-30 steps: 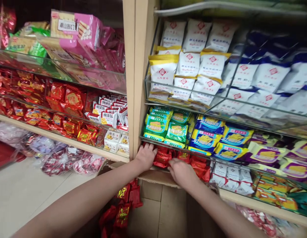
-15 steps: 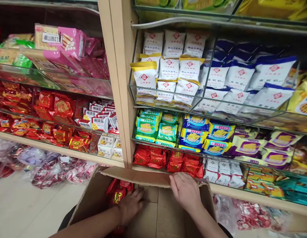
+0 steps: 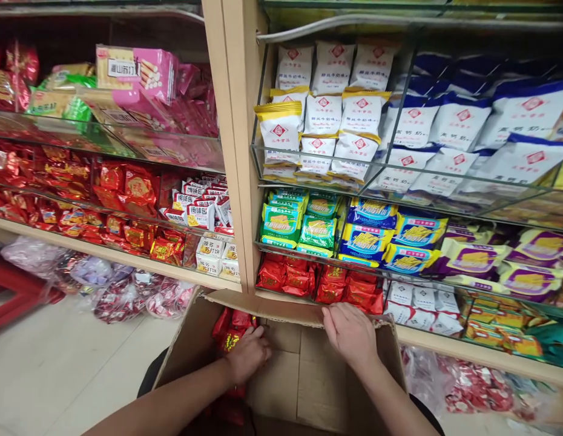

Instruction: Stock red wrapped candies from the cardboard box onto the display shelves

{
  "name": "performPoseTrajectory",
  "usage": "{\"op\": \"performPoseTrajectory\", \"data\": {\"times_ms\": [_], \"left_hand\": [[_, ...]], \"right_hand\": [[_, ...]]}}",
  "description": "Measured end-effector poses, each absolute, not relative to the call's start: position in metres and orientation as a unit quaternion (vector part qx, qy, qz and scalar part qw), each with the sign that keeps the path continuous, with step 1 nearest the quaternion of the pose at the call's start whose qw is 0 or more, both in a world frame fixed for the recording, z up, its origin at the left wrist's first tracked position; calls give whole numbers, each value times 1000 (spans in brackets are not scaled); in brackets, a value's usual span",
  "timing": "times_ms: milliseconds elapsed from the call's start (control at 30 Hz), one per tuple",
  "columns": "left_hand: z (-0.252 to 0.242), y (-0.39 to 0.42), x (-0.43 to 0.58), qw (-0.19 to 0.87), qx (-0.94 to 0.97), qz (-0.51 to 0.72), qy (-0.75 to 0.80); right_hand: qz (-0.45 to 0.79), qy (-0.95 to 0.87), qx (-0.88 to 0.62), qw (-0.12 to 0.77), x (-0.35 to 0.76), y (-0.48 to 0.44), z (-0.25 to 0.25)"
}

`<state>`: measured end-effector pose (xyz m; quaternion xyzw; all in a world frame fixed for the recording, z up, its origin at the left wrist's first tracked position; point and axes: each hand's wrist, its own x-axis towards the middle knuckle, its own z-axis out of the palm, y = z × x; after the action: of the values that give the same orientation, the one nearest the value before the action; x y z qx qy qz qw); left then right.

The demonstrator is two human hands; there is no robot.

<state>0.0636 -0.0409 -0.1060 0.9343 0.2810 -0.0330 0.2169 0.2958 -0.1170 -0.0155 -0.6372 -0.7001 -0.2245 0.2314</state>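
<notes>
An open cardboard box (image 3: 281,381) stands in front of me, its far flap raised along the lower shelf. Inside, at its left side, lie red snack packets (image 3: 230,339) with gold print. My left hand (image 3: 250,356) reaches down into the box with curled fingers, closed against these packets; its fingertips are partly hidden. At the far rim, right of the middle, my right hand (image 3: 349,333) is wrapped over the cardboard flap (image 3: 272,309), thumb on the near side.
Shelves ahead hold white snack bags (image 3: 322,115), green packets (image 3: 318,233) and red packets (image 3: 299,277) in clear bins. A wooden upright (image 3: 238,151) divides them from the left shelves. Plastic bags of goods (image 3: 122,297) lie on the floor, near a red plastic object (image 3: 18,293).
The view has shifted, so shelves and box appear further right and slightly higher. My left hand has moved slightly over the red packets; my right hand keeps its hold on the flap.
</notes>
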Motion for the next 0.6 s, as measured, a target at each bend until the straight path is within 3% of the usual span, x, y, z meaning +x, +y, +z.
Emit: {"op": "performPoseTrajectory", "data": {"times_ms": [167,267,367,500,600], "left_hand": [[-61,-57,62,322,899,94,280],[-28,-78,71,579,672,276,371],[3,-93,84,761,368,355,399],[30,-96,97,799,193,363,439],[36,-97,100,808,214,347,426]], "right_hand": [[-224,-701,-640,219,299,-116,-15],[-177,-711,-633,251,297,-119,-8],[-35,-714,-587,381,283,-128,5],[154,-666,-577,447,250,-143,18],[251,-604,-597,464,234,-146,18]]}}
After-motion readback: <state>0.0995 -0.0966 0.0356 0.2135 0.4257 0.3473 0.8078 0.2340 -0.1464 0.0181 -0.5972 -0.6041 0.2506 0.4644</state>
